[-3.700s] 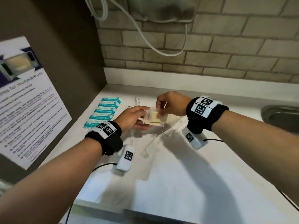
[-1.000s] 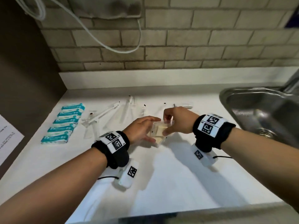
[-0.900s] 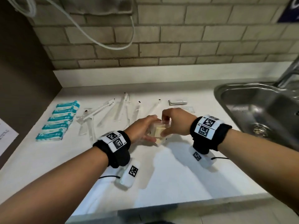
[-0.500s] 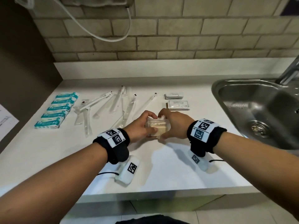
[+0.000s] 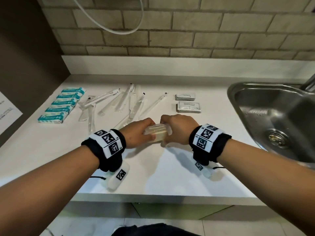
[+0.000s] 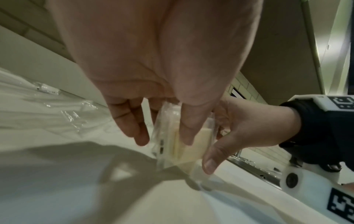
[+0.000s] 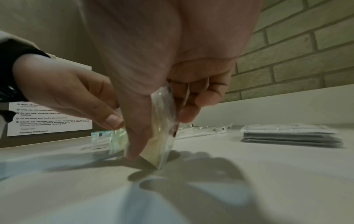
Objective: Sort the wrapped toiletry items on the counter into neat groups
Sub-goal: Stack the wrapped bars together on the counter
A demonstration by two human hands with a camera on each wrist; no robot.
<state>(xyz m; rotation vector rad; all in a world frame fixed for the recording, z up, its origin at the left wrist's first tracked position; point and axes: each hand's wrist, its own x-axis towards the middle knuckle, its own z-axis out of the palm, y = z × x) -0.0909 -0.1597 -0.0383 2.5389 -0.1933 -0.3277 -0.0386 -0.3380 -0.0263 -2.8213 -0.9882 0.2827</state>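
Both hands hold one small stack of clear-wrapped, cream-coloured soap bars (image 5: 156,133) stood on edge near the middle of the bench (image 5: 170,176). The left hand (image 5: 136,134) grasps the stack's left end, thumb on the near face and fingers on the far side; the right hand (image 5: 177,129) grasps the right end the same way. The wrist views show the stack tilted, with its lower corner meeting the surface. Squeezing from both ends looks like a way to square the slippery wrappers flush before the stack is set down as a group.

The other kinds already lie apart, which suggests the sorting is well along. At the far left a row of teal-and-white packets (image 5: 61,105) runs away from the viewer. Right of them, clear-sleeved toothbrushes (image 5: 126,103) lie fanned loosely, the least tidy group. Farther right are two small stacks of white sachets: one labelled toothpaste (image 5: 185,96), and nearer, one labelled shampoo with conditioner (image 5: 189,106).

The bench is plain white and smooth. A steel sink (image 5: 272,120) is set in at the right, a brick wall (image 5: 187,31) with a looping white cable (image 5: 109,26) stands behind, and a dark panel (image 5: 25,48) carrying a printed notice (image 5: 6,111) closes the left.
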